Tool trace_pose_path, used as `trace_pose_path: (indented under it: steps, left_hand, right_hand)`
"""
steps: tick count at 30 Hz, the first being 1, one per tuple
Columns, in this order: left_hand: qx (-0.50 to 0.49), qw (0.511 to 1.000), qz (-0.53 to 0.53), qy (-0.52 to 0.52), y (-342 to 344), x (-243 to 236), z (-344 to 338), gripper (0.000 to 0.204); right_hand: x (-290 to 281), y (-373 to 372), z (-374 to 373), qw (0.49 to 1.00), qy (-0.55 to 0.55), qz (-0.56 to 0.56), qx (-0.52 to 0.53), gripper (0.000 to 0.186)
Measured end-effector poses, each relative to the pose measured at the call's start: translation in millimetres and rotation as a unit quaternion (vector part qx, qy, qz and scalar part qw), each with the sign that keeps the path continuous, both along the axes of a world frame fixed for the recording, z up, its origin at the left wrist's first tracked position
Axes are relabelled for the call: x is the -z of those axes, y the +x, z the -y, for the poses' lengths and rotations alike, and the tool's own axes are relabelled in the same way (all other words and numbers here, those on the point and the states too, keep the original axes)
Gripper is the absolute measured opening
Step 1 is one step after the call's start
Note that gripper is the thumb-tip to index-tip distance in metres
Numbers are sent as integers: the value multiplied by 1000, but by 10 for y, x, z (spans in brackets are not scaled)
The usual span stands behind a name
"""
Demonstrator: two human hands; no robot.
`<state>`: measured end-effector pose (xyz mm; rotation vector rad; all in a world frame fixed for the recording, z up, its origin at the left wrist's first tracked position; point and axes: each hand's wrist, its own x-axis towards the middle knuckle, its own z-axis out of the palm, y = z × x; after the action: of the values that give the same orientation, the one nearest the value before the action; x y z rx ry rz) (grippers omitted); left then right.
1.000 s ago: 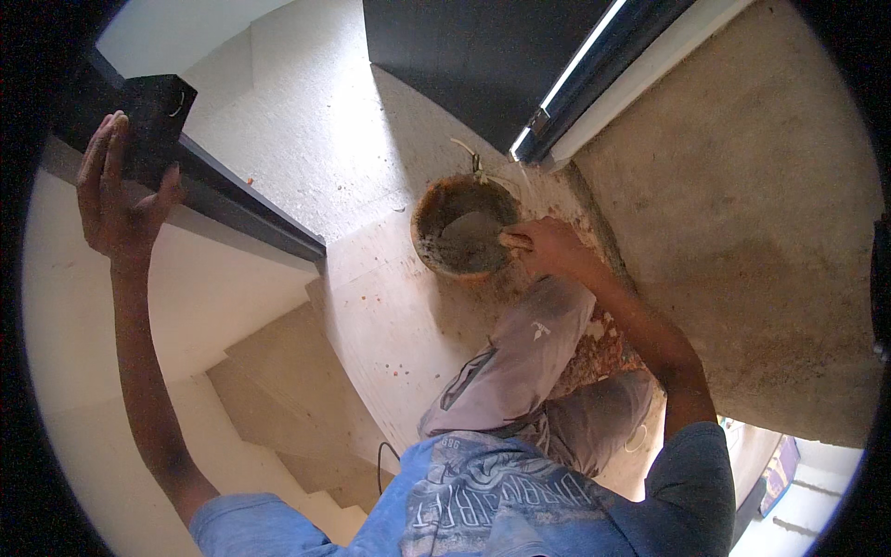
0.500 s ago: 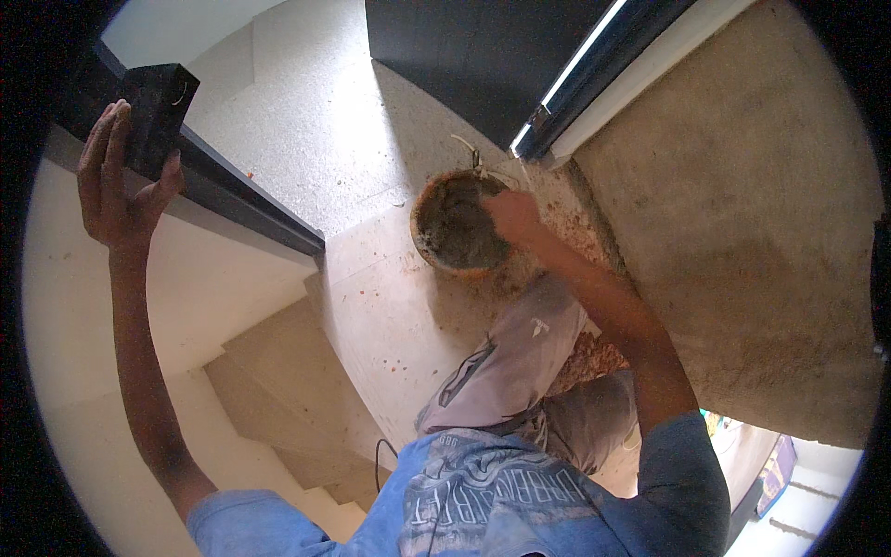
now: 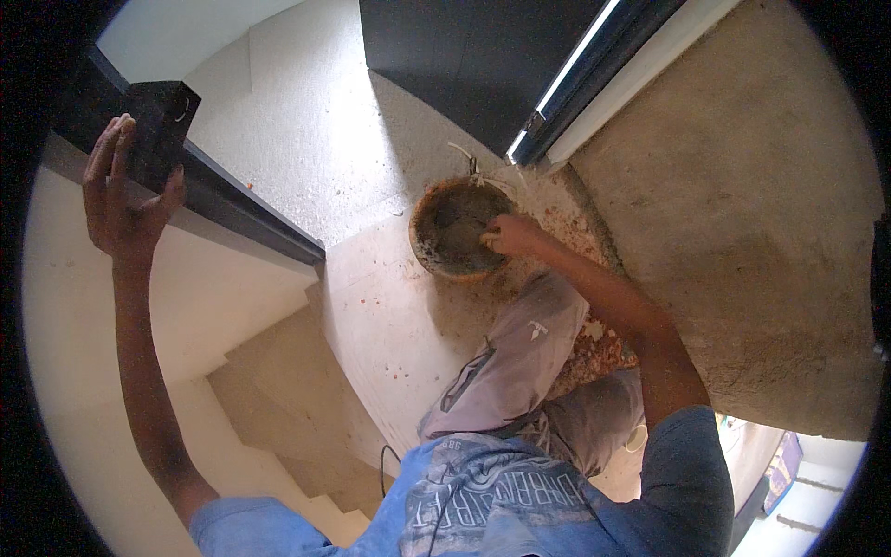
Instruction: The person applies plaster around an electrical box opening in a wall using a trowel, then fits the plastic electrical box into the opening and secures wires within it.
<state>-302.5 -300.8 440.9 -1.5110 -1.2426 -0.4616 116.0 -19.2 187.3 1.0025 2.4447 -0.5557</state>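
At the upper left, my left hand [image 3: 130, 190] rests its long, straightened fingers on a black square post [image 3: 165, 125] along a dark rail [image 3: 251, 213], thumb held apart. My right hand [image 3: 513, 237] is closed on the short, pale handle of what looks like a trowel [image 3: 487, 239], dipped inside a round, rust-stained bucket [image 3: 417, 251] of wet grey mortar [image 3: 445, 227]. The blade is hard to make out in the mix. The bucket stands on the pale landing just beyond my bent leg [image 3: 506, 353].
A dark door panel [image 3: 436, 56] and metal frame are at the top. A rough plastered wall [image 3: 742, 232] fills the right. Below left, steps [image 3: 269, 390] descend beside the landing's edge [image 3: 348, 371]. Reddish rubble [image 3: 594, 343] and a looped cord [image 3: 385, 455] lie near my legs.
My right hand moved up and left into the bucket half a second ago, and is now slightly lower, still working inside it. My left hand has stayed on the post.
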Motion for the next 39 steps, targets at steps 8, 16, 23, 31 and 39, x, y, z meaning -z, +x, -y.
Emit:
trace_pose_path:
  steps: [8, 16, 23, 31, 39]
  left_hand:
    - [4, 1000, -24, 3, 28, -23, 63, 56]
    - [-16, 1000, -3, 1, 38, 2, 100, 55]
    - [18, 1000, -2, 9, 37, -15, -24, 58]
    - [-14, 1000, 6, 6, -43, 41, 68, 59]
    - [-23, 1000, 19, -3, -56, 27, 104, 58]
  right_hand:
    - [-150, -156, -35, 984, 153, 56, -69, 43]
    - [-357, 287, 343, 979, 127, -100, -127, 25]
    - [50, 185, -75, 974, 109, -56, -189, 19]
    - [-395, -108, 112, 961, 233, -67, -136, 22]
    - [31, 288, 476, 957, 175, -46, -226, 31]
